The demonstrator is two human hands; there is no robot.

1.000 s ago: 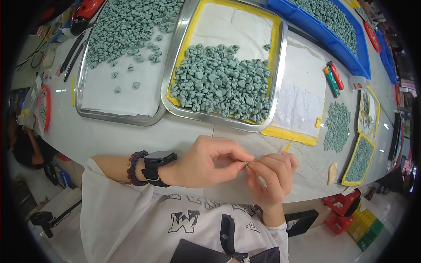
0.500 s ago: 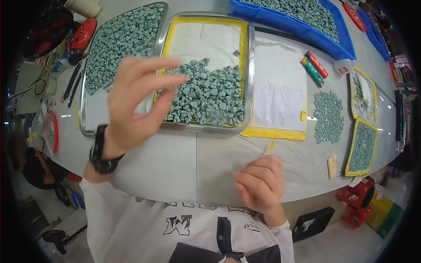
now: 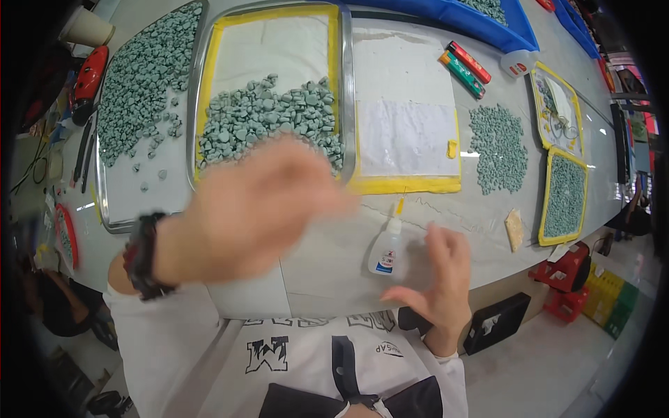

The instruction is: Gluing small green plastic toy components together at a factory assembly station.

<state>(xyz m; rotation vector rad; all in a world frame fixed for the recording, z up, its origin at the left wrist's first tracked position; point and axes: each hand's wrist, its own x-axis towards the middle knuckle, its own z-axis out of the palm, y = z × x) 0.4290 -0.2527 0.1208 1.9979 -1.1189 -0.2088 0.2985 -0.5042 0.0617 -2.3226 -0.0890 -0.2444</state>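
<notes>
A small clear glue bottle with a yellow nozzle is on the table in front of me. Just to its right is my right hand, thumb and fingers spread apart, nothing between them. My left hand is over the near edge of a metal tray lined with yellow tape. Motion smears its fingers, so I cannot tell whether they hold anything. Inside that tray, green stone-like chips cover the nearer part of a white sheet, partly hidden by the left hand.
Another metal tray with green chips lies left. A yellow-taped white board sits beyond the bottle. Farther right are two lighter-shaped sticks, a chip patch, a yellow-edged tray and a blue bin.
My right hand, earlier closed over the bottle, has opened and moved off to its right, uncovering it. My left hand has swung right and nearer. The whole view has shifted.
</notes>
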